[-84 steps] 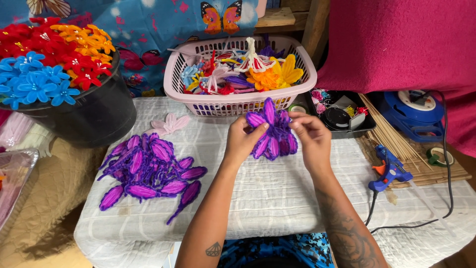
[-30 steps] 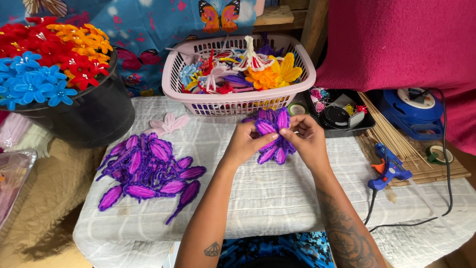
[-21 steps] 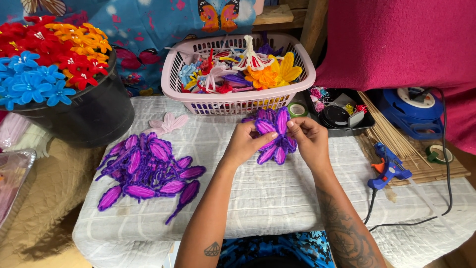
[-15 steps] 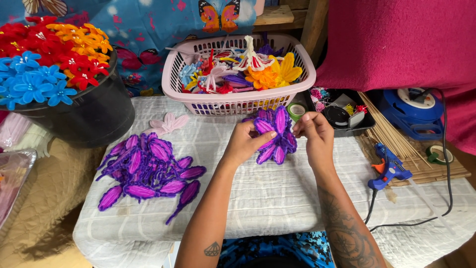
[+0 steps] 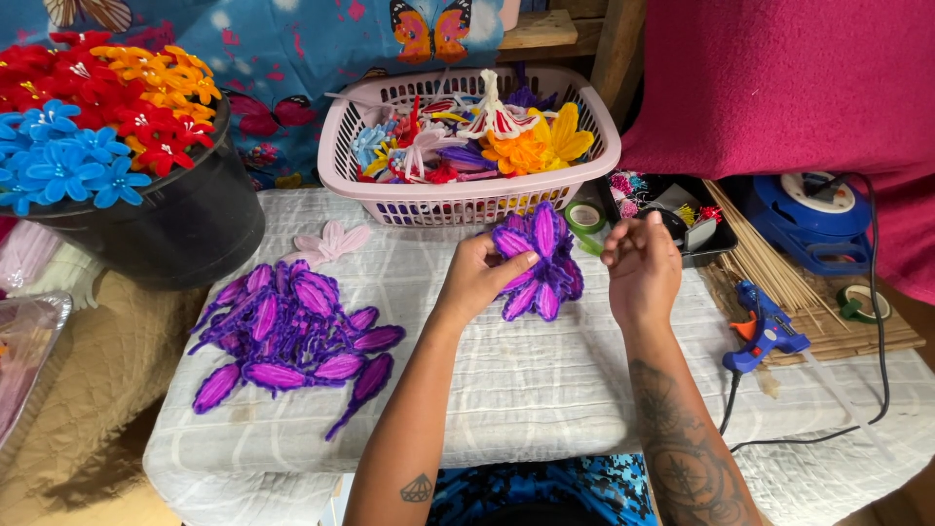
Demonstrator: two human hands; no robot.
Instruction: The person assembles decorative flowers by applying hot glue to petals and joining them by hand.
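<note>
I see my left hand (image 5: 479, 278) pinching a purple flower (image 5: 539, 261) by its petals, thumb and fingers pressed onto it, just above the quilted worktop (image 5: 526, 380) in front of the pink basket (image 5: 467, 200). My right hand (image 5: 643, 268) hovers just beside the flower, not touching it, fingers loosely curled around nothing. A pile of loose purple petals (image 5: 287, 331) lies well to the left; a blue glue gun (image 5: 765, 331) rests to the right.

White quilted table cover (image 5: 545, 390), blue butterfly cloth (image 5: 321, 39) behind, magenta fabric (image 5: 779, 78) right, wooden shelf (image 5: 575, 34)
</note>
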